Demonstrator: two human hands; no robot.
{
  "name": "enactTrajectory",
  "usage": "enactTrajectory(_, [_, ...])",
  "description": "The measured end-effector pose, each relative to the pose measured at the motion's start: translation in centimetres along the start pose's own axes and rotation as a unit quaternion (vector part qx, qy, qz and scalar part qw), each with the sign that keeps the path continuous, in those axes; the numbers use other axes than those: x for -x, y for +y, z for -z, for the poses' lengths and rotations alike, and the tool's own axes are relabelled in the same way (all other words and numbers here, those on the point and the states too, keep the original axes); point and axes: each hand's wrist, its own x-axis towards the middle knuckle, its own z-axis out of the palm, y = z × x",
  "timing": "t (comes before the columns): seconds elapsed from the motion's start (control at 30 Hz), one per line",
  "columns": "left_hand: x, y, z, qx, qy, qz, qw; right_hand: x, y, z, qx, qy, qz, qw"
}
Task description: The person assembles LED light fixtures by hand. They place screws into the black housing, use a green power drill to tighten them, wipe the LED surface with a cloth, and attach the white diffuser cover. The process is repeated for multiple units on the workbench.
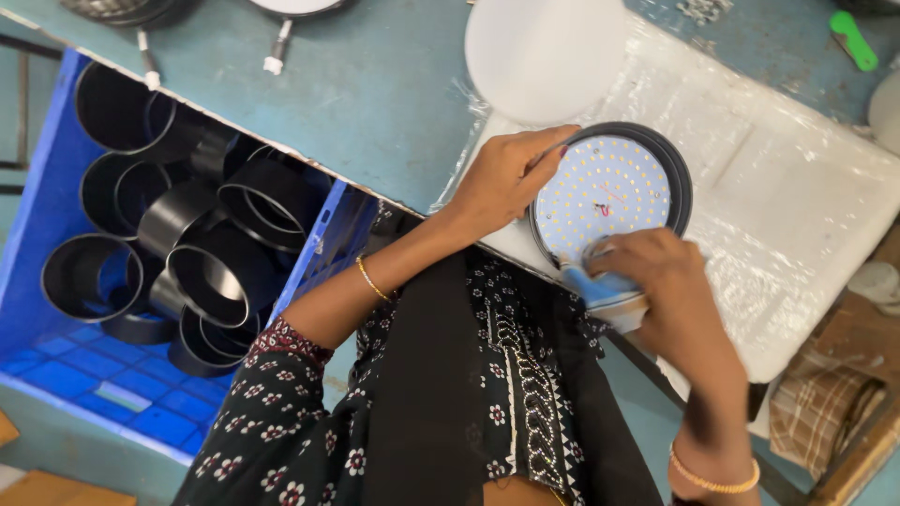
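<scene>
A round black lamp housing [611, 192] with a white board of small dots inside lies on a plastic-wrapped white pad [778, 197] on the blue desk [375, 94]. The left hand [511, 173] curls over the housing's near-left rim, fingers closed on its edge. The right hand [661, 276] grips a pale blue cloth [605, 290] pressed against the housing's lower edge. A white round cover [544, 56] lies just beyond the housing, and a blue crate [37, 169] of black rings [202, 272] stands well to its left.
</scene>
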Motion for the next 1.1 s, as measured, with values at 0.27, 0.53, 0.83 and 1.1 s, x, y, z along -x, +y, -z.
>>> enactTrajectory(0.27, [1.8,0.9,1.2,0.077,0.094,-0.055,0.991,2.1,3.3,-1.2,-0.289,0.392,-0.096,0.868])
enactTrajectory(0.53, [2.4,3.9,5.1,0.584,-0.143,0.044,0.798,0.2,6.7,-6.2,-0.497,0.533,-0.069,0.681])
enactTrajectory(0.83, [3.0,6.2,3.4,0.568,-0.037,-0.013,0.822,-8.1,-7.3,-7.2,-0.136,0.334,0.016,0.933])
enactTrajectory(1.1, [3.1,7.3,7.3,0.716,-0.087,-0.055,0.691,-7.1,-3.7,-4.0,-0.439,0.347,-0.156,0.814])
